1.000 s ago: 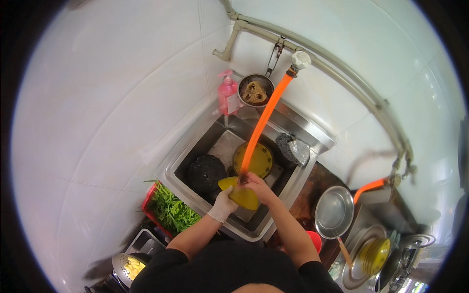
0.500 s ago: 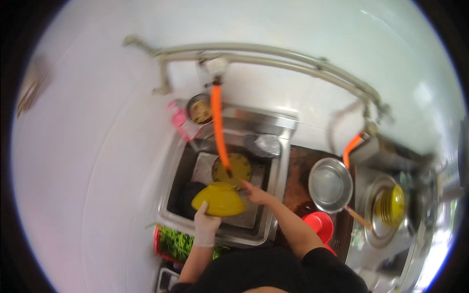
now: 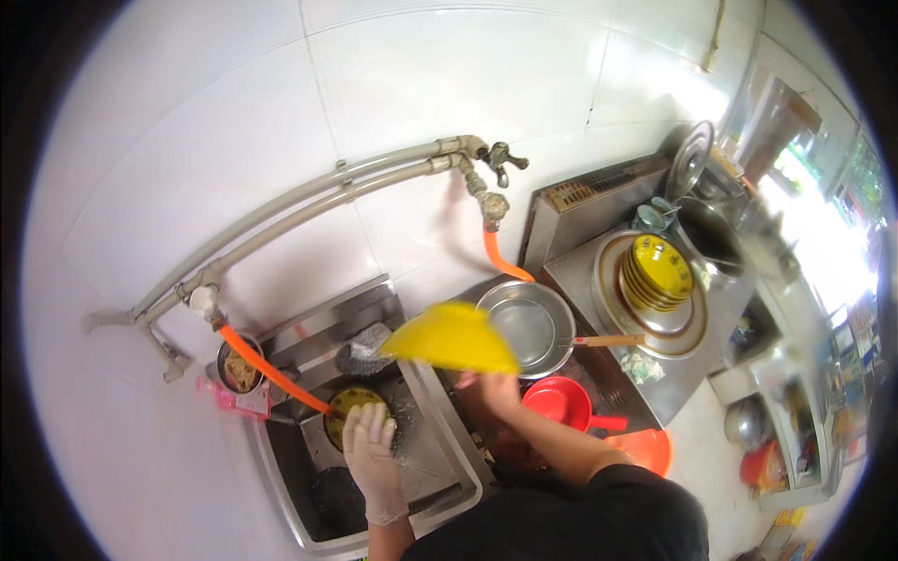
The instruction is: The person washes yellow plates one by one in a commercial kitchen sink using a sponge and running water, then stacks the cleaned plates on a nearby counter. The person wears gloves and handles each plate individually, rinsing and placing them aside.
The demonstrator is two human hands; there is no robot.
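My bare right hand (image 3: 496, 389) grips a yellow bowl (image 3: 451, 337) by its underside and lifts it over the sink's right rim. The bowl is tilted and smeared by motion, and it hides part of the fingers. My left hand (image 3: 372, 460), in a pale thin glove, is over the sink (image 3: 432, 481) with its fingers stretched up and nothing visible in them. Close to those fingertips is the end of an orange hose (image 3: 271, 369). Under the hose, another yellow bowl (image 3: 342, 432) sits in the sink, partly covered by the left hand.
Right of the sink stand a metal pan (image 3: 528, 323) with a strainer and a red dipper (image 3: 559, 402). Further right, stacked yellow bowls (image 3: 658, 271) rest on a large round tray (image 3: 673, 344). A pink bottle (image 3: 234, 400) and a small pot (image 3: 240, 366) are at the sink's left corner.
The view has swung right. The yellow bowl has left my left hand and is now in my right, raised out of the sink and moved right. My left hand stays over the sink.
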